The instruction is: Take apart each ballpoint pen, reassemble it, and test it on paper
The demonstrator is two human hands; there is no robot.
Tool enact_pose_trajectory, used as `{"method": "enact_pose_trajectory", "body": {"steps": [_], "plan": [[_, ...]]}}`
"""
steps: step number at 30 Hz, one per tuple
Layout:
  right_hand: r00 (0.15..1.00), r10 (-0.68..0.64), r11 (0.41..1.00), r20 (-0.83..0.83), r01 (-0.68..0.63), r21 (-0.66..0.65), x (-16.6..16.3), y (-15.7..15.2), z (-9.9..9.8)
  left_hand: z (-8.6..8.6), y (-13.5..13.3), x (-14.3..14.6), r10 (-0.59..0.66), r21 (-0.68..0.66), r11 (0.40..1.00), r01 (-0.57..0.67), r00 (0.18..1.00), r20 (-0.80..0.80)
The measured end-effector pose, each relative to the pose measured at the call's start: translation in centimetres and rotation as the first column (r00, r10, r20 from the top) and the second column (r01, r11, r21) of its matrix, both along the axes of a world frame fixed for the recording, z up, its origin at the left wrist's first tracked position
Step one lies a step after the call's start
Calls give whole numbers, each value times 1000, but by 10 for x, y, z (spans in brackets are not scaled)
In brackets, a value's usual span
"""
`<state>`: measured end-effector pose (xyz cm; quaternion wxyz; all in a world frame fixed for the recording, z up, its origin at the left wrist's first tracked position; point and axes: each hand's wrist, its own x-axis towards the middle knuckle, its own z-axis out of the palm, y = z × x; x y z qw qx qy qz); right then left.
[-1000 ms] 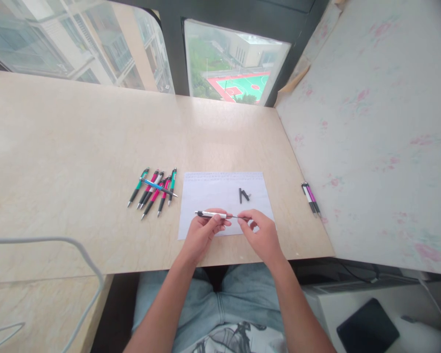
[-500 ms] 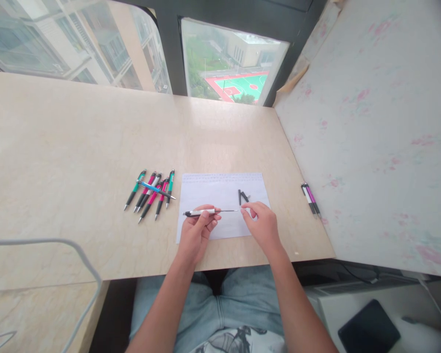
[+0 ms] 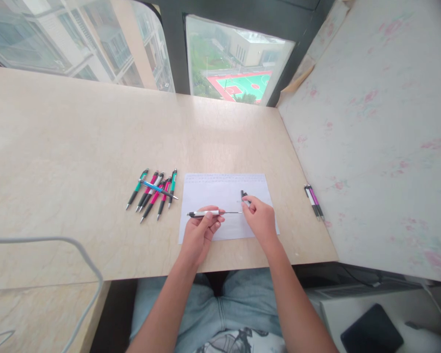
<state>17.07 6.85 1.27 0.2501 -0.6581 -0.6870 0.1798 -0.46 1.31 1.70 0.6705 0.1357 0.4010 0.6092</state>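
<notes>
the left hand point(image 3: 202, 230) pinches the white pen barrel point(image 3: 209, 213), lower centre of the frame, refill point(image 3: 232, 212) jutting right; best kept level so it stays seated. the right hand point(image 3: 259, 215) reaches the black pen parts point(image 3: 242, 193) on the paper point(image 3: 202, 191); i cannot tell whether it grasps one.

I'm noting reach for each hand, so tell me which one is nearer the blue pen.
Left. The left hand, holding a white pen, is right of the blue pen and lower in the picture; the right hand is farther right, at the black pieces.
</notes>
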Motion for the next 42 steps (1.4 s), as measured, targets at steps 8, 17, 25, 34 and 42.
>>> {"method": "enact_pose_trajectory", "body": {"steps": [8, 17, 25, 34, 42], "plan": [[991, 32, 999, 132, -34, 11, 8, -17, 1, -1, -1, 2, -65, 8, 998, 66, 994, -87], [937, 141, 988, 320, -113, -106, -7, -11, 1, -1, -1, 2, -80, 1, 997, 81, 993, -81], [944, -14, 999, 330, 27, -35, -25, 3, 8, -1, -1, 2, -83, -11, 997, 82, 994, -74], [996, -36, 999, 81, 34, 25, -3, -8, 13, -2, -1, 1, -98, 11, 995, 99, 993, -64], [916, 361, 932, -175, -354, 72, 18, -38, 38, -2, -3, 3, -146, 40, 987, 155, 974, -173]]}}
